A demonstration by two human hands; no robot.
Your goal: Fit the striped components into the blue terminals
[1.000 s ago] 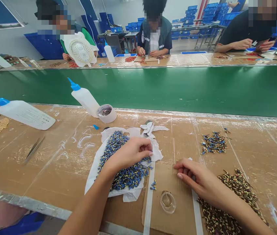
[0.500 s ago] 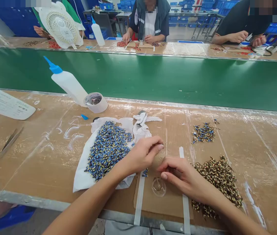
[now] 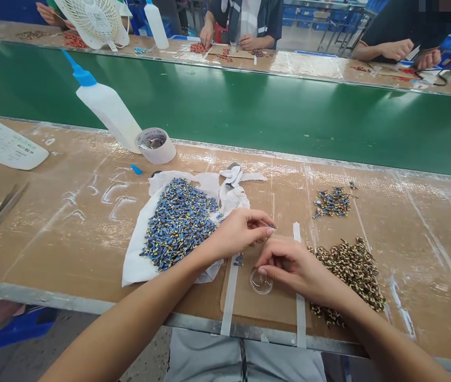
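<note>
My left hand (image 3: pixel 242 229) pinches a small blue piece (image 3: pixel 272 227) between thumb and fingertips, most of it covered. Just below and to its right, my right hand (image 3: pixel 291 265) has its fingers bent and closed; whatever they hold is hidden. Under those fingertips stands a small clear round dish (image 3: pixel 261 289) on a cardboard sheet (image 3: pixel 255 312). A large heap of small blue and yellow pieces (image 3: pixel 180 225) lies on white paper (image 3: pixel 135 268) beside my left forearm. Brown and cream curved pieces (image 3: pixel 355 273) are heaped next to my right hand. A few blue pieces (image 3: pixel 239 260) lie between.
Farther back are a smaller pile of blue and brown pieces (image 3: pixel 332 201), a tape roll (image 3: pixel 157 146), a blue-tipped squeeze bottle (image 3: pixel 108 111) and crumpled tissue (image 3: pixel 233 185). Tweezers (image 3: pixel 9 204) lie left. Beyond a green belt (image 3: pixel 249 106), other people work at a bench.
My hands have drawn closer together, and blue now shows at my left fingertips. My right fingertips are nearer the dish. The view has tilted down.
</note>
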